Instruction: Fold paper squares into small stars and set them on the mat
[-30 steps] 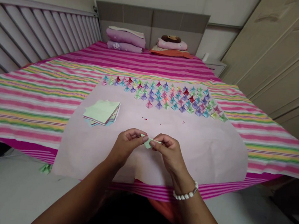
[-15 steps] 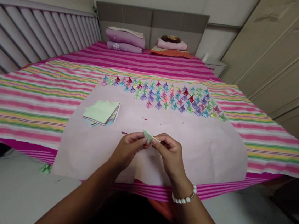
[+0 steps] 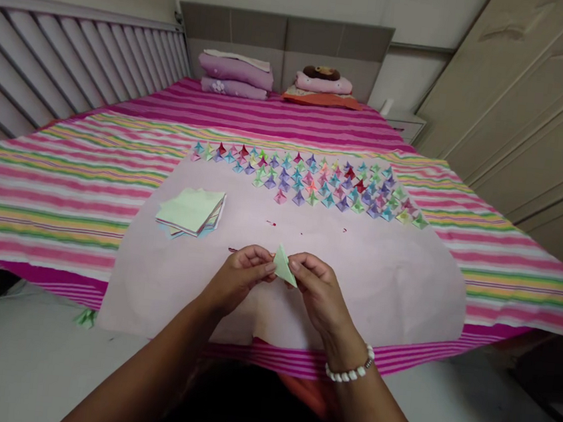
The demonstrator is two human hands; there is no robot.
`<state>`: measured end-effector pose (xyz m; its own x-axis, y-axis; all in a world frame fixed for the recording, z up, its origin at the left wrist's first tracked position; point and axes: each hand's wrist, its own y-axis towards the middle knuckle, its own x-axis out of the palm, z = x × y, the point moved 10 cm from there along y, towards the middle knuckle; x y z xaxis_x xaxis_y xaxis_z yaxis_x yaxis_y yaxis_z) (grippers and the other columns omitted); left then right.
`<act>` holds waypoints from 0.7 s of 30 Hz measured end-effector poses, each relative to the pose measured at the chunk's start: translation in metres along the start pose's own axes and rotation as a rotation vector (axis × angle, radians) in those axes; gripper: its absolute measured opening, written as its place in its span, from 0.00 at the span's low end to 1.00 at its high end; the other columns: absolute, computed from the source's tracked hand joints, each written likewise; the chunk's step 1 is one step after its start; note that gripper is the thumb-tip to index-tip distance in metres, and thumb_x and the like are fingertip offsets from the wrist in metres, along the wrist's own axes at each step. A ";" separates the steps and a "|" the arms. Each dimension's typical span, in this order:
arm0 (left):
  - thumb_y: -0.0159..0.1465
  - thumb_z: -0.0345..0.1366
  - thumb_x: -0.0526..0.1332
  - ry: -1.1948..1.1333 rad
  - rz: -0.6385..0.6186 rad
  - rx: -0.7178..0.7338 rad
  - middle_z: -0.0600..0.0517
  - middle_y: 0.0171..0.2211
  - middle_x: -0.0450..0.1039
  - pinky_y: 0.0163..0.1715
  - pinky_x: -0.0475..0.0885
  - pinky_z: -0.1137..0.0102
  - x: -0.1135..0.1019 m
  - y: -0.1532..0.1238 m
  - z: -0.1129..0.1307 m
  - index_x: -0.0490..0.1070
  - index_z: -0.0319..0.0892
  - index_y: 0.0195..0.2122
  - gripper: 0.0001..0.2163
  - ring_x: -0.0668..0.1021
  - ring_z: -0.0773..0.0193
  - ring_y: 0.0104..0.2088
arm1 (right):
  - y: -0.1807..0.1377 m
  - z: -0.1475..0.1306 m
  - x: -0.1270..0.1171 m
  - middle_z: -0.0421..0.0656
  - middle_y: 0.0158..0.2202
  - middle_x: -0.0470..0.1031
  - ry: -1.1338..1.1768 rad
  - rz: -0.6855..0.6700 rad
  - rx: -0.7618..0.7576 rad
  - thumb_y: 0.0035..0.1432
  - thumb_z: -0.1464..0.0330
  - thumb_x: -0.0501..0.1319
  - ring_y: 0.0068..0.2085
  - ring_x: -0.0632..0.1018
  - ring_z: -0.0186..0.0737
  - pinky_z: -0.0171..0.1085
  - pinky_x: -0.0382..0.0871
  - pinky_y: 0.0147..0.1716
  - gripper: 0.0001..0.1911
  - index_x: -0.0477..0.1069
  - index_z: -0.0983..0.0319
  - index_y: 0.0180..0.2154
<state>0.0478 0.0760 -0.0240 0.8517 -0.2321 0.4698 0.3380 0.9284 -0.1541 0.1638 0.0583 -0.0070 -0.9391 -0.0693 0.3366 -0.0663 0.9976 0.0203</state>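
Observation:
A small pale green piece of paper (image 3: 284, 269), folded to a triangle, is held between both hands above the large pale sheet (image 3: 380, 275). My left hand (image 3: 245, 273) pinches its left edge between thumb and fingers. On the other side my right hand (image 3: 315, 283), with a white bracelet at the wrist, is closed on its right edge. Left of the hands lies a stack of square paper (image 3: 191, 209), light green on top. Beyond them, rows of small folded paper pieces (image 3: 313, 181) in many colours spread across the sheet's far part.
The sheet lies on a bed with a striped cover (image 3: 52, 193). Folded purple bedding (image 3: 235, 75) and a pink pile (image 3: 323, 84) rest by the headboard (image 3: 260, 34). A railing (image 3: 86, 56) runs along the left; some green paper (image 3: 85, 317) is on the floor.
The green paper has been turned between my fingers, so its broad triangular face now shows with a point upward. Both hands stay in nearly the same place.

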 end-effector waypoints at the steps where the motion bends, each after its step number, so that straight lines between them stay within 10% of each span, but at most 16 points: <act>1: 0.46 0.33 0.73 0.017 0.011 0.008 0.56 0.21 0.74 0.27 0.69 0.77 -0.002 0.001 0.001 0.71 0.39 0.26 0.12 0.74 0.73 0.23 | 0.000 -0.001 -0.001 0.39 0.24 0.71 -0.016 0.005 -0.006 0.51 0.62 0.65 0.25 0.67 0.34 0.34 0.61 0.26 0.08 0.76 0.60 0.28; 21: 0.56 0.35 0.64 0.710 0.190 0.361 0.48 0.34 0.78 0.37 0.73 0.67 0.011 -0.014 0.033 0.74 0.41 0.39 0.10 0.79 0.61 0.35 | -0.004 -0.026 -0.006 0.40 0.29 0.71 -0.397 0.197 -0.316 0.49 0.73 0.62 0.27 0.68 0.34 0.34 0.62 0.26 0.07 0.77 0.58 0.31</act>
<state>0.0392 0.0701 0.0125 0.9732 -0.0768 -0.2169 0.1153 0.9785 0.1708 0.1788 0.0549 0.0152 -0.9827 0.1844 -0.0173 0.1712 0.9398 0.2956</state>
